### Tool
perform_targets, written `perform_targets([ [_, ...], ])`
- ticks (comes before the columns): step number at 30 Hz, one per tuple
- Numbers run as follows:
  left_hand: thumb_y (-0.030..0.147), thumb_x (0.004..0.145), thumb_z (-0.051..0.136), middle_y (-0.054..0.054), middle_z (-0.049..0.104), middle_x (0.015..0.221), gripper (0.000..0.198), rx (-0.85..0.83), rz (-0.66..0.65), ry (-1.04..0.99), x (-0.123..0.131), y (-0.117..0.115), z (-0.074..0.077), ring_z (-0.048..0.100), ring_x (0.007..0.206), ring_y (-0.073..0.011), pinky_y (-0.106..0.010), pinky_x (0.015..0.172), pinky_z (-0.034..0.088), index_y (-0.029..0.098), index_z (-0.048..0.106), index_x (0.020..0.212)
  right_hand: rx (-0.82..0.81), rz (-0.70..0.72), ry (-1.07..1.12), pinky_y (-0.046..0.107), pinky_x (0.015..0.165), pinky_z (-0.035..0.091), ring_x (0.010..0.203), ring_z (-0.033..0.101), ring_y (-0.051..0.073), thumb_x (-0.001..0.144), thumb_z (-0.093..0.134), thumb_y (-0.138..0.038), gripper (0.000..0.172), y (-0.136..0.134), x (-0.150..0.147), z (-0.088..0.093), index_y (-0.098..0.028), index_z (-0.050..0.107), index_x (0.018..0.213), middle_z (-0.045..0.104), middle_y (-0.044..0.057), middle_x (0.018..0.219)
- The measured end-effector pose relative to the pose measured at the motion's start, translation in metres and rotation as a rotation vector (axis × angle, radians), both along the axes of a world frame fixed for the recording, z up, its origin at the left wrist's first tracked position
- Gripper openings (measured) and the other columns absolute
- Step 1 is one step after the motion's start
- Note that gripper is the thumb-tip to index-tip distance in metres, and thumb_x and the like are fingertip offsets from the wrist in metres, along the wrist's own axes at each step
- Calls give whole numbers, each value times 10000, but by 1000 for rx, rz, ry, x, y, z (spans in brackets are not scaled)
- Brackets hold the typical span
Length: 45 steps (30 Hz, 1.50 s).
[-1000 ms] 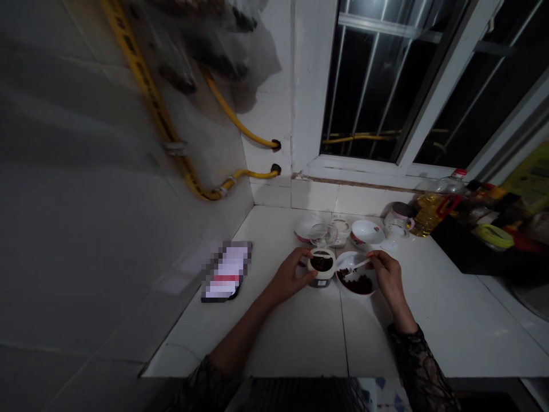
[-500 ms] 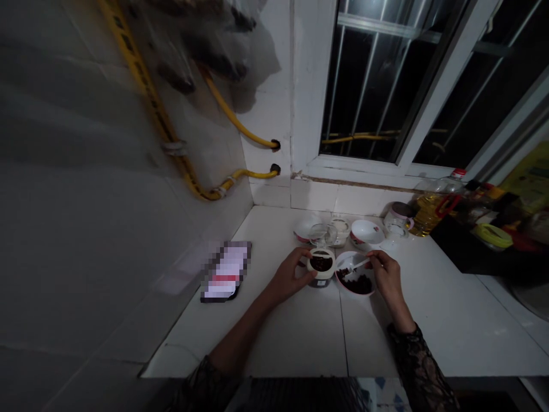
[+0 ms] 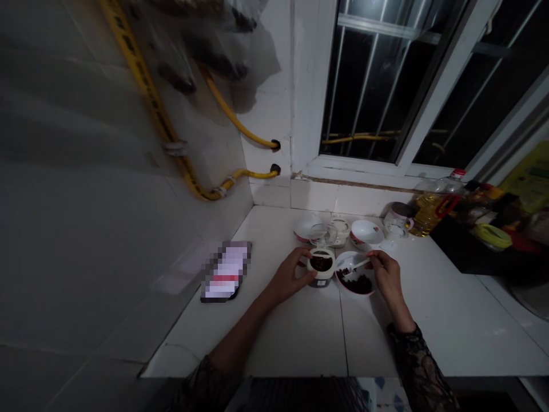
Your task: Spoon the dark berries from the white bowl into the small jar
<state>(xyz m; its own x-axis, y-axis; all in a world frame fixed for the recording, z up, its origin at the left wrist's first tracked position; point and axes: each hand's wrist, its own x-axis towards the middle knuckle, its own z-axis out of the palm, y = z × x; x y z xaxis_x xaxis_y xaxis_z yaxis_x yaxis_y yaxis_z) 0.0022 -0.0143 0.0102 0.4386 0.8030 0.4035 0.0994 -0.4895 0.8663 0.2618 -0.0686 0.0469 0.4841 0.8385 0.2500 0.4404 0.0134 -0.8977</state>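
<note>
My left hand is closed around the left side of a seasoning jar, which has a cream rim and a flipped-up clear lid. Small dark pieces, too small to name, fill the jar. Right beside it stands a white bowl with a pink rim, holding more of the dark pieces. Between the fingers of my right hand is the handle of a small white spoon. The spoon's head is over the bowl's left part, near the dark pieces.
Behind stand a second bowl, another bowl, a white-topped jar and a cup. An oil bottle and a dark box of containers are at right. A phone lies at left.
</note>
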Motion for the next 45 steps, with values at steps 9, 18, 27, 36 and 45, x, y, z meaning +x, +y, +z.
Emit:
perform_targets([
  [9,291,802,671,-106,615,1262,273,5,14,3,0,0,3,608,1130,-252,-345,848,510,221,530,1025,14,1,1,320,634,451,590,604,215,693,521,-470,287,-1,-1,0,-213,636,750,643,17,552],
  [18,300,807,671,-100,628,1250,264,7,4,-8,0,-1,4,609,1137,-249,-350,853,511,219,532,1016,29,25,125,318,629,454,574,582,198,657,596,-505,305,3,4,2,-208,633,717,608,-2,519],
  [27,316,802,673,-99,615,1263,280,-13,13,-19,0,-1,3,600,1131,-252,-352,849,504,228,536,1030,304,24,-147,363,783,479,769,636,222,882,492,-419,261,-5,-33,8,-213,651,881,696,38,716],
  [36,300,804,671,-97,617,1238,271,-3,6,-18,0,-1,4,607,1115,-241,-343,844,515,221,532,1024,634,144,-729,452,971,410,704,628,187,894,454,-159,212,-15,-29,13,-249,645,918,707,6,756],
  [45,325,809,675,-99,624,1223,272,6,2,-17,0,-1,3,607,1119,-247,-344,853,508,220,535,1017,199,135,-768,435,914,394,736,630,233,855,464,-200,206,3,10,-10,-222,668,882,707,29,676],
])
